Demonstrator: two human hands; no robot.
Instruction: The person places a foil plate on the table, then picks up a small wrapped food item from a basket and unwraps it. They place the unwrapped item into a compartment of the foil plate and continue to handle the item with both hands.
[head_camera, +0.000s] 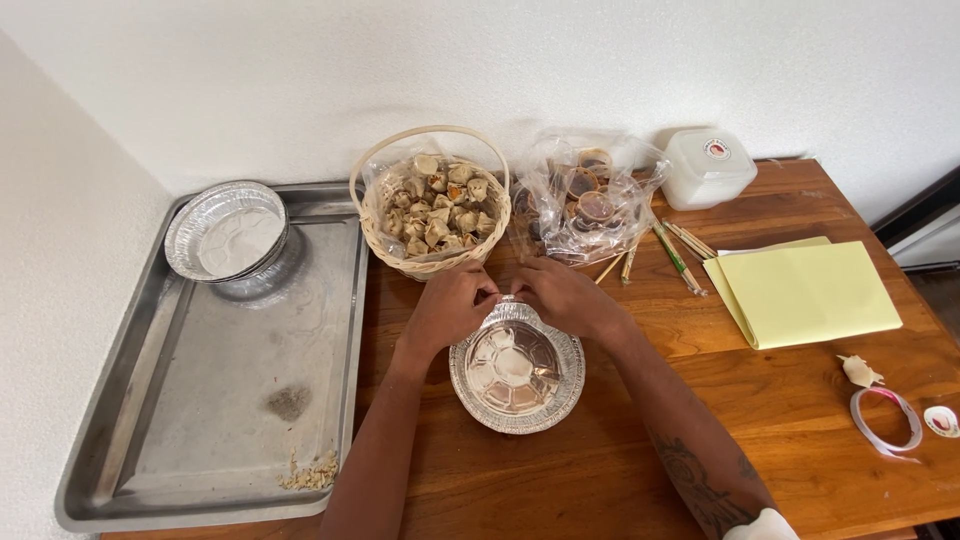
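Note:
Both my hands meet at the far rim of a round foil pan (516, 375) that sits on the wooden table (800, 400). My left hand (452, 305) and my right hand (562, 296) pinch something small and pale between their fingertips at that rim; I cannot make out what it is. The pan looks empty and shiny inside. Just beyond my hands stands a wicker basket (433, 205) lined with plastic and full of pale dumplings.
A large steel tray (215, 370) lies at the left with stacked foil pans (227, 235) and some crumbs. A clear bag of small sauce cups (585, 200), chopsticks (675, 255), a white lidded box (708, 165), yellow paper sheets (805, 290) and a tape roll (886, 420) lie to the right.

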